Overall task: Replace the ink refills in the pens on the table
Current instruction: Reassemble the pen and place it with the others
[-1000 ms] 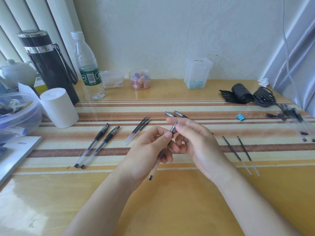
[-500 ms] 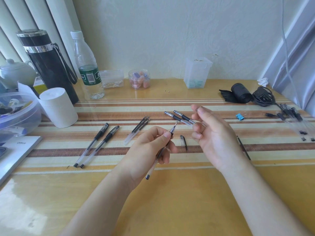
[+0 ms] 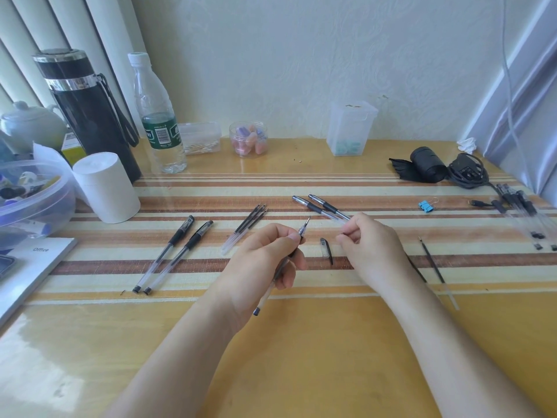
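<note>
Since the frame half a second back, the right hand point(image 3: 373, 251) has dropped from its raised, looser pose and drawn its fingers in, while the left hand point(image 3: 262, 260) has barely shifted. From my remote seat I see the left hand pinching an uncapped pen point(image 3: 302, 229) between thumb and forefinger. Its fine tip points up and away, and its clear barrel runs down past the palm to a dark end plug above the worktop point(image 3: 301, 357). The right hand's fingers are curled tight just in front of the near ends of two pens point(image 3: 315, 208) lying side by side on the striped mat point(image 3: 376, 188). A small dark speck shows at its fingertips, but I cannot tell whether they hold anything. Between the hands a loose pen cap point(image 3: 327, 251) lies on the mat. A bundle of refills point(image 3: 244, 229) lies just left of the left hand, two more pens point(image 3: 168, 248) lie farther left, and two thin loose refills point(image 3: 431, 260) lie right of the right wrist.
</note>
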